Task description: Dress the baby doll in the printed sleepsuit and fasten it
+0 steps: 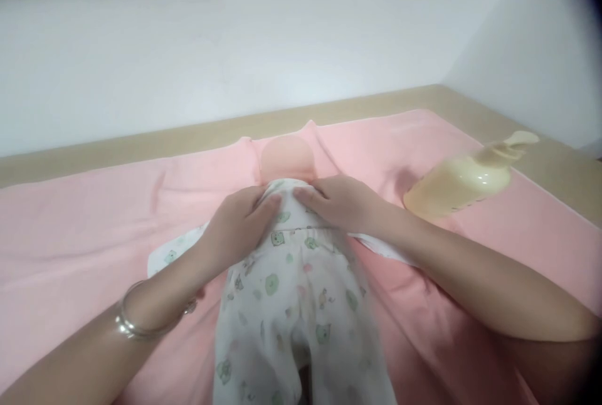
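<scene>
Left hand: yours (239,223) holds the left edge of the far end of the printed garment (286,279), thumb on top of the cloth.
Right hand: yours (345,204) holds the opposite edge, thumb inward; most fingers are hidden on both hands.
Garment: white with green prints, between your arms, stretching towards you; a sleeve (176,251) spreads left.
Rounded form: a smooth one (286,157) sits just beyond your hands.
Blanket: pink (94,217), creased, beneath it all.
Pump bottle: yellowish (461,185), right of your right hand, spout rightward; you cannot tell if it stands or lies.
Bangle: silvery (126,323), on your left wrist.
</scene>
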`<state>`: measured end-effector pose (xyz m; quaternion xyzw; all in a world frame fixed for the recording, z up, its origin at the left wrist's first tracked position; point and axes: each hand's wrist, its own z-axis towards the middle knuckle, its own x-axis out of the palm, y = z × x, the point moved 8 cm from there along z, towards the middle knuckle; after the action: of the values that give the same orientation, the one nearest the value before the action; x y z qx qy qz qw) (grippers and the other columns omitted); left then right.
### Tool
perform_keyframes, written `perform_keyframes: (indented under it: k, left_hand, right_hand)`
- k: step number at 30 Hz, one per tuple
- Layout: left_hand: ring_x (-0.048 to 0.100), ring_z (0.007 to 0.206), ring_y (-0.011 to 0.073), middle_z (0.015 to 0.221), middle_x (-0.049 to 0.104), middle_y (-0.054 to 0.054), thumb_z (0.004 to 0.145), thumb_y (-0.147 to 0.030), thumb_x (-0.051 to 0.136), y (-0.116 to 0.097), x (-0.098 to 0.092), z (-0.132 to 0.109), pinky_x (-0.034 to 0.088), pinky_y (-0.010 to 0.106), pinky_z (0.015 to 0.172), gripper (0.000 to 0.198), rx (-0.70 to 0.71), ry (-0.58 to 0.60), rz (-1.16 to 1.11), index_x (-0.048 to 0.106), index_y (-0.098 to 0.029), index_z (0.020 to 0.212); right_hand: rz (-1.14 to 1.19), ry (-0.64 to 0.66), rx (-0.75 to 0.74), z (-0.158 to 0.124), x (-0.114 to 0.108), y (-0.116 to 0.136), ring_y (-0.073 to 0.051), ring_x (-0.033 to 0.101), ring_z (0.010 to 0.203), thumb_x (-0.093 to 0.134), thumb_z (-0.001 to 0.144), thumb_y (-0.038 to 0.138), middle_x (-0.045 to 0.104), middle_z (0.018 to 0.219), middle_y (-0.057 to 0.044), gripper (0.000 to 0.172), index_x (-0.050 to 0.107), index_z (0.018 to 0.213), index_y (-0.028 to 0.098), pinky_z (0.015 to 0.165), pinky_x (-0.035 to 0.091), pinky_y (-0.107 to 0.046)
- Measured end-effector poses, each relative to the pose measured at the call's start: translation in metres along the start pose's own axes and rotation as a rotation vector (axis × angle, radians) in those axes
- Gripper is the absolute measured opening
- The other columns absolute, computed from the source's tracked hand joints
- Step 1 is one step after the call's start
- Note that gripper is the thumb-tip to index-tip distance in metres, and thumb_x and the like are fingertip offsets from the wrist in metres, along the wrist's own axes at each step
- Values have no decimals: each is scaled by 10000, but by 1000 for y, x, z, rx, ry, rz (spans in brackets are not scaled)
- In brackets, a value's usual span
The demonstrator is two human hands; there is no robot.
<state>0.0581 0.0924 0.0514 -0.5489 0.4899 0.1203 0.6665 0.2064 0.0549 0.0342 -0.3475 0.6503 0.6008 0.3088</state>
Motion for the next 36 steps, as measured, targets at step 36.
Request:
perform_keyframes:
  k: [36]
  left_hand:
    - [447,578,149,609,530,6,926,-423,262,3,5,5,299,275,538,435,175,-229,276,449,-191,609]
  right_hand:
    - [-285,-324,-104,-4,-6,14,-90,330,448,299,898,460,488,495,10,492,475,540,173,501,173,-272]
